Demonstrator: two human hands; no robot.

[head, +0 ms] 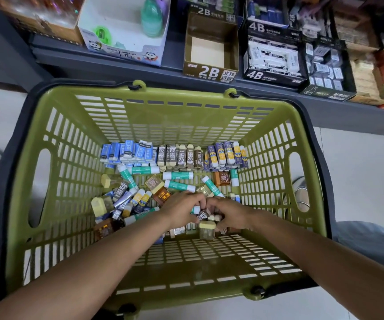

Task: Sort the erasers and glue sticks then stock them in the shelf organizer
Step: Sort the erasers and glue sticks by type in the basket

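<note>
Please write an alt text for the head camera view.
Two hands, left hand and right hand, gather small erasers in a green basket, where sorted rows line the far wall; an empty 2B box waits on the shelf.

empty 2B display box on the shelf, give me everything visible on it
The 2B display box is an open-topped carton that looks like printed cardboard, brown-gold outside with a pale inner floor. It holds nothing visible. Its low front lip carries a large white "2B" and Chinese characters; a taller back panel shows another "2B". It sits upright on the grey shelf, its front at the shelf's front edge, between the white sharpener box and the black 4B box, just beyond the green basket. Neither hand touches it.
</note>
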